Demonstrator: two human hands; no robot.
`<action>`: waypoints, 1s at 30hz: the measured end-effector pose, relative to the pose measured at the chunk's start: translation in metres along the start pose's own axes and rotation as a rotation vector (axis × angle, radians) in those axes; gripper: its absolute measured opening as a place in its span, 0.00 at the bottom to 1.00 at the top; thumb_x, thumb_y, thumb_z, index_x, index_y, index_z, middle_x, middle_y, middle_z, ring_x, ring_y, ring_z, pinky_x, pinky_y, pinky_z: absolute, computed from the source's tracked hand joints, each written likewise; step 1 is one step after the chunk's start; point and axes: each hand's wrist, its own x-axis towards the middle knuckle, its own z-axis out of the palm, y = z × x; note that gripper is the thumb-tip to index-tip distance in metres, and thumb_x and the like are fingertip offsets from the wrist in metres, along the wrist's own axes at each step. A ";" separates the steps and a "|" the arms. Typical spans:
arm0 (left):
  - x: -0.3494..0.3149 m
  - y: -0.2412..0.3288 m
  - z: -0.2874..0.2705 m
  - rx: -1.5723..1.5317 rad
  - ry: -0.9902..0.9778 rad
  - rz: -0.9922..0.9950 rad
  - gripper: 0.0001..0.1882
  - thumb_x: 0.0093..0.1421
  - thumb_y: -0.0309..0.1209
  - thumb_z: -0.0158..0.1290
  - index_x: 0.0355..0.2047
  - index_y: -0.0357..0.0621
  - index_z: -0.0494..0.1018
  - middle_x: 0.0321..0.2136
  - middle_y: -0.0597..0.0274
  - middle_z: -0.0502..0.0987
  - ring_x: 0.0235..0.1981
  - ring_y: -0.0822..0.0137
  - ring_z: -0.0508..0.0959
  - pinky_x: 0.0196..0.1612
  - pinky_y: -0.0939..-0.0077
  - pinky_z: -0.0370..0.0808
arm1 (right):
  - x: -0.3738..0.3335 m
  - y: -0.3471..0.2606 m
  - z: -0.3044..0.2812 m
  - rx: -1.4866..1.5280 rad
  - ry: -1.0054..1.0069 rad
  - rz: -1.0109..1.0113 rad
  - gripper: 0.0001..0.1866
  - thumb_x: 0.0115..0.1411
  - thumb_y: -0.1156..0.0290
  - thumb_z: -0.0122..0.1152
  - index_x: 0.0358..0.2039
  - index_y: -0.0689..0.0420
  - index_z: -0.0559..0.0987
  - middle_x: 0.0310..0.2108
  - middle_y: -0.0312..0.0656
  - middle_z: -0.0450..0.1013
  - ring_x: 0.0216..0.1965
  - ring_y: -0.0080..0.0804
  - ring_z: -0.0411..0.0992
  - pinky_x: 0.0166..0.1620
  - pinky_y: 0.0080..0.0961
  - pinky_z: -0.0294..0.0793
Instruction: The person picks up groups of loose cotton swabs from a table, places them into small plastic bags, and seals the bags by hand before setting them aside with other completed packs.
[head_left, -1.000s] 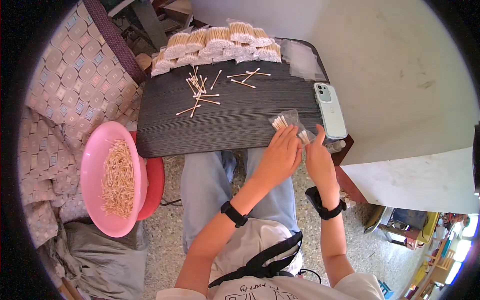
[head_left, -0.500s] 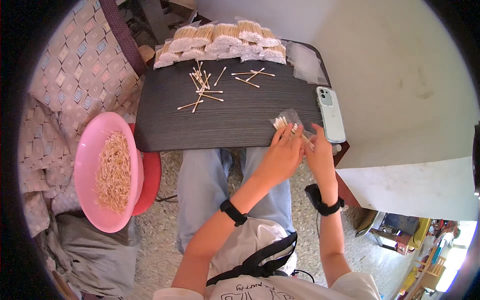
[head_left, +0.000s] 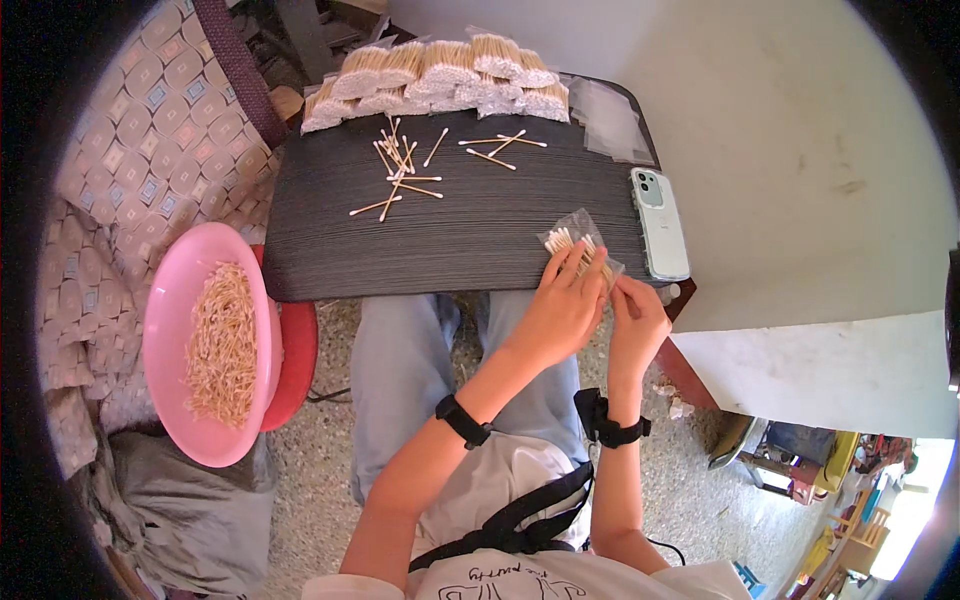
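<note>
At the front right of the dark table, a clear plastic bag (head_left: pixel 577 224) holds a small bunch of cotton swabs (head_left: pixel 562 241), their white tips toward the far end. My left hand (head_left: pixel 572 305) is closed over the bag, its fingers lying across the swabs. Beside it, my right hand (head_left: pixel 637 318) pinches the bag's near right edge between thumb and fingers. Loose cotton swabs (head_left: pixel 400 170) lie scattered across the left and middle of the table.
Filled swab bags (head_left: pixel 447 65) are stacked along the table's back edge. Flat empty bags (head_left: pixel 608 125) lie at the back right, above a phone (head_left: pixel 660 222) near the right edge. A pink basin (head_left: pixel 168 345) of swabs rests on a red stool (head_left: pixel 298 360) at left.
My right hand has shifted down and turned, now pinching the bag's edge with bent fingers; its forearm has swung left. My left hand stays on the bag.
</note>
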 end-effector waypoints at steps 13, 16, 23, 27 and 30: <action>-0.003 -0.007 -0.005 -0.264 -0.063 -0.069 0.16 0.59 0.27 0.46 0.47 0.33 0.64 0.49 0.46 0.68 0.58 0.44 0.59 0.61 0.54 0.53 | 0.029 0.016 -0.006 -0.224 -0.171 -0.294 0.11 0.43 0.77 0.65 0.31 0.57 0.79 0.27 0.37 0.73 0.37 0.36 0.65 0.44 0.32 0.63; -0.001 -0.007 -0.004 -0.313 -0.045 -0.066 0.12 0.59 0.27 0.46 0.43 0.35 0.65 0.52 0.45 0.66 0.58 0.43 0.59 0.61 0.54 0.53 | 0.040 0.025 -0.002 -0.288 -0.236 -0.385 0.11 0.43 0.76 0.65 0.30 0.55 0.79 0.25 0.35 0.72 0.32 0.34 0.64 0.40 0.31 0.62; -0.004 -0.008 -0.006 -0.329 0.004 -0.110 0.09 0.59 0.27 0.47 0.38 0.39 0.63 0.56 0.44 0.62 0.59 0.42 0.57 0.60 0.53 0.54 | 0.043 0.011 -0.004 -0.108 -0.332 -0.224 0.03 0.48 0.76 0.62 0.26 0.57 0.77 0.27 0.36 0.73 0.29 0.27 0.66 0.38 0.25 0.61; -0.002 -0.005 -0.008 -0.336 0.000 -0.082 0.10 0.59 0.27 0.47 0.41 0.40 0.63 0.56 0.45 0.61 0.60 0.43 0.57 0.60 0.54 0.54 | 0.042 0.020 0.001 0.183 -0.258 -0.107 0.02 0.57 0.76 0.55 0.30 0.60 0.73 0.35 0.39 0.74 0.33 0.23 0.67 0.38 0.21 0.63; -0.002 -0.006 -0.013 -0.475 0.030 -0.132 0.13 0.59 0.27 0.48 0.44 0.41 0.63 0.56 0.46 0.62 0.61 0.47 0.57 0.60 0.56 0.55 | 0.046 0.020 0.007 0.349 -0.298 -0.099 0.03 0.64 0.77 0.42 0.37 0.60 0.66 0.42 0.43 0.72 0.36 0.23 0.67 0.39 0.19 0.65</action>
